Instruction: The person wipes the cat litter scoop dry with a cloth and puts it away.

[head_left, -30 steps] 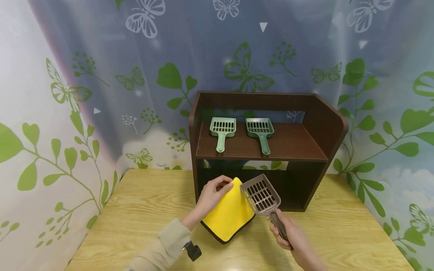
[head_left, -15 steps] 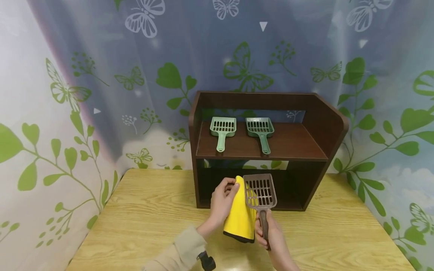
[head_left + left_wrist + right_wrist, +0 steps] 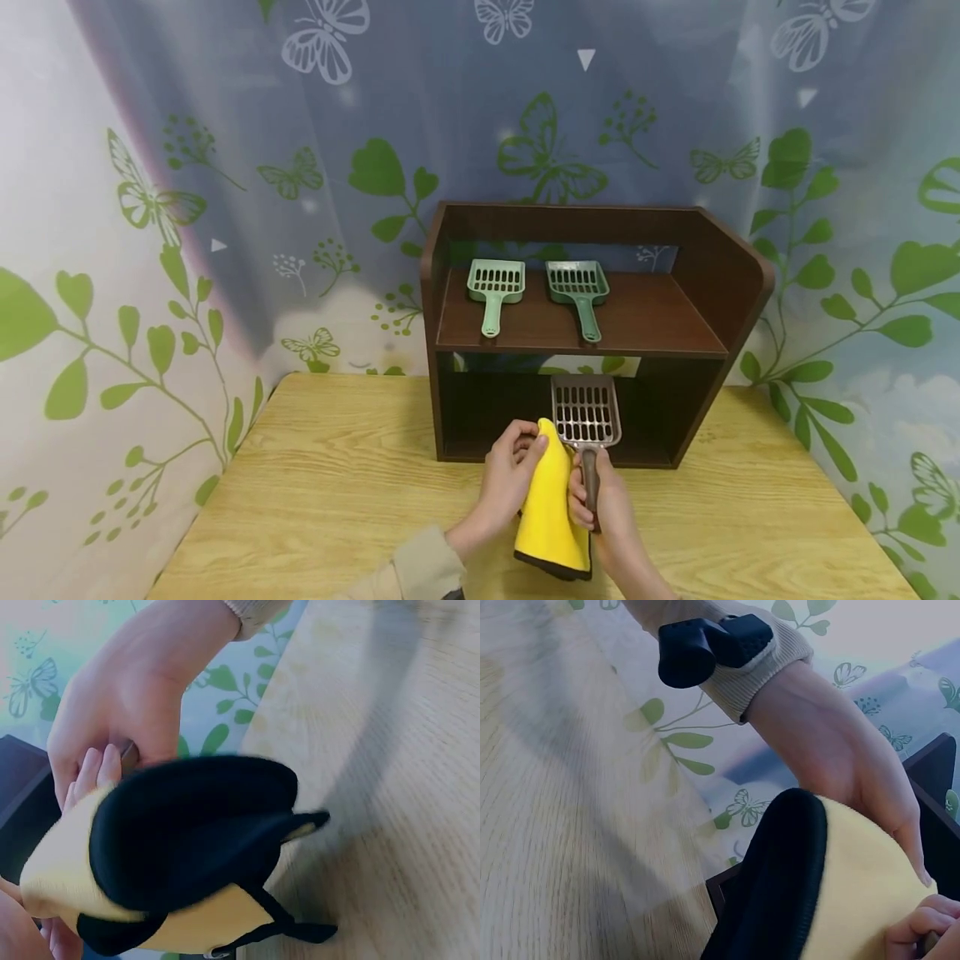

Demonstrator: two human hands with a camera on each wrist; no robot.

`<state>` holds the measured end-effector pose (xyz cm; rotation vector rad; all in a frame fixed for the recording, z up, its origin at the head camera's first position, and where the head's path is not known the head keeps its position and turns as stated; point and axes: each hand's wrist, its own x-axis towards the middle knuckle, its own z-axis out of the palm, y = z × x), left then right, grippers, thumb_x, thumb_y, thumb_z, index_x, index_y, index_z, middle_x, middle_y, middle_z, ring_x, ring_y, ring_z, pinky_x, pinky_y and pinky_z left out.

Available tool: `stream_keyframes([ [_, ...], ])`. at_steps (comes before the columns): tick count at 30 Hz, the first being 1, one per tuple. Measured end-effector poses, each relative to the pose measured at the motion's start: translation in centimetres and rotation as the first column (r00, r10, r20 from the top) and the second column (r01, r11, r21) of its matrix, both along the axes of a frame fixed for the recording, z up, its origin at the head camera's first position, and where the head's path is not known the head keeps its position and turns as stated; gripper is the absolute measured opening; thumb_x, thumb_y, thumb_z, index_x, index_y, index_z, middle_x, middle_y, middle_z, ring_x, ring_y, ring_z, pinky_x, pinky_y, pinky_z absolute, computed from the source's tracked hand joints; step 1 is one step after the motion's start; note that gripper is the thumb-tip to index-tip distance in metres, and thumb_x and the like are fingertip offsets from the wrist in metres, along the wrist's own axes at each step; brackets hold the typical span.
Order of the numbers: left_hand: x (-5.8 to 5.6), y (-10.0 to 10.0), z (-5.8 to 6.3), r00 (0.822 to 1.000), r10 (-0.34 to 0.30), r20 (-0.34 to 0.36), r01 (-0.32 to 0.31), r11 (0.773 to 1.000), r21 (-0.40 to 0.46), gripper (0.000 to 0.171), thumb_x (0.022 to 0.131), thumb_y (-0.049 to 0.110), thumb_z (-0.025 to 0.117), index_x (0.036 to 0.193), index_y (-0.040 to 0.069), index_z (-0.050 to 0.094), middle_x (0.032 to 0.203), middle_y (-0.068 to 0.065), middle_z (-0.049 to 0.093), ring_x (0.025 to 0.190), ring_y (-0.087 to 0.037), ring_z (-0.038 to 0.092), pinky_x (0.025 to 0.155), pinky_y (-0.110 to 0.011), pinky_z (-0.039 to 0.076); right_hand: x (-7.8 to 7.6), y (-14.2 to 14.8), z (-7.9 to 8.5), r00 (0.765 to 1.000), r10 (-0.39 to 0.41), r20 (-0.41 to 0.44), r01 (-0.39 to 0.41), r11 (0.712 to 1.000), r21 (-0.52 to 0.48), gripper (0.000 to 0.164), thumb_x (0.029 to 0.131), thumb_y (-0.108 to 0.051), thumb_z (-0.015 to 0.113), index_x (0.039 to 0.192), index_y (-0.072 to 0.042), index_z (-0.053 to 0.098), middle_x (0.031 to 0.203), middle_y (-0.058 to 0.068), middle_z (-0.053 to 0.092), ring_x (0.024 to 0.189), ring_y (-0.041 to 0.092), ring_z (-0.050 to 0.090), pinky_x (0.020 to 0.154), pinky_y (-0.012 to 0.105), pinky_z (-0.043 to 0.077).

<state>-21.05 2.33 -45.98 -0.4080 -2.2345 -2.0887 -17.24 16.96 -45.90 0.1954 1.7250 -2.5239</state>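
My right hand (image 3: pixel 606 500) grips the handle of a grey-brown litter scoop (image 3: pixel 587 410), its slotted head pointing up in front of the shelf's lower level. My left hand (image 3: pixel 510 475) pinches the top of a yellow cloth (image 3: pixel 551 508) with a black edge, right beside the scoop's neck. The cloth hangs down in folds between both hands. In the left wrist view the cloth's dark underside (image 3: pixel 195 832) curls open toward the camera. The right wrist view shows the yellow side of the cloth (image 3: pixel 855 877) below the left hand; the scoop's head is out of sight there.
A dark brown two-level shelf (image 3: pixel 577 353) stands at the back of the wood-grain table (image 3: pixel 337 467). On its upper level lie a light green scoop (image 3: pixel 493 292) and a darker green scoop (image 3: pixel 581 292). A printed curtain (image 3: pixel 315 208) hangs behind.
The scoop has turned from leaning left to upright. My left hand and the cloth have moved right and a little down, and the spread cloth has gathered into narrow folds.
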Motion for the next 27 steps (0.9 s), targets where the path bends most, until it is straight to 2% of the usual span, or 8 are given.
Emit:
stream_keyframes([
  [4,-0.3,0.1,0.0,1.0,0.027,0.007,-0.027,1.0,0.001,0.022,0.104,0.02,0.059,0.119,0.004,0.062,0.11,-0.014,0.07,0.091,-0.019,0.067,0.076,-0.028,0.057,0.2,0.1,-0.1,1.0,0.01,-0.008,-0.01,1.0,0.024,0.044,0.111,-0.044,0.014,0.106,-0.009,0.041,0.062,-0.006,0.037,0.041,0.003,0.03,0.04,0.017,0.026],
  [10,-1.1,-0.5,0.8,0.997,0.074,0.036,-0.075,0.997,0.031,0.025,0.105,0.024,0.058,0.121,0.006,0.062,0.11,-0.012,0.07,0.089,-0.018,0.066,0.075,-0.029,0.055,0.9,0.2,0.0,0.999,0.034,0.027,-0.036,0.995,0.097,0.048,0.111,-0.049,0.018,0.105,-0.008,0.042,0.063,-0.005,0.035,0.042,0.004,0.029,0.042,0.019,0.025],
  [15,-1.9,-1.2,1.2,0.995,0.082,0.053,-0.085,0.995,0.052,0.027,0.105,0.025,0.057,0.122,0.005,0.062,0.11,-0.014,0.069,0.086,-0.019,0.066,0.073,-0.029,0.054,1.5,0.3,-0.2,0.997,0.057,0.051,-0.064,0.985,0.162,0.051,0.11,-0.05,0.021,0.104,-0.005,0.042,0.062,-0.004,0.033,0.043,0.006,0.027,0.043,0.02,0.024],
  [19,-2.6,-1.9,1.3,0.994,0.089,0.061,-0.093,0.994,0.064,0.029,0.105,0.026,0.057,0.123,0.004,0.062,0.11,-0.015,0.07,0.085,-0.018,0.067,0.073,-0.029,0.054,1.7,0.7,-0.7,0.995,0.092,0.028,-0.096,0.972,0.214,0.053,0.111,-0.05,0.022,0.101,-0.004,0.044,0.062,-0.004,0.032,0.042,0.005,0.026,0.042,0.02,0.023],
  [23,-3.1,-2.8,1.0,0.994,0.09,0.063,-0.094,0.994,0.063,0.031,0.105,0.026,0.057,0.125,0.002,0.061,0.11,-0.016,0.07,0.082,-0.017,0.067,0.071,-0.027,0.054,1.7,1.8,-1.2,0.981,0.195,0.004,-0.189,0.948,0.257,0.052,0.111,-0.05,0.021,0.097,-0.005,0.044,0.062,-0.004,0.032,0.041,0.004,0.027,0.041,0.018,0.023],
  [27,-3.7,-3.8,0.6,0.997,0.049,0.062,-0.052,0.997,0.05,0.032,0.105,0.025,0.058,0.126,0.001,0.062,0.11,-0.017,0.07,0.082,-0.016,0.066,0.07,-0.025,0.053,1.3,3.5,-1.2,0.936,0.353,0.009,-0.34,0.896,0.286,0.05,0.111,-0.049,0.021,0.097,-0.006,0.042,0.063,-0.006,0.033,0.043,0.001,0.027,0.042,0.018,0.023],
])
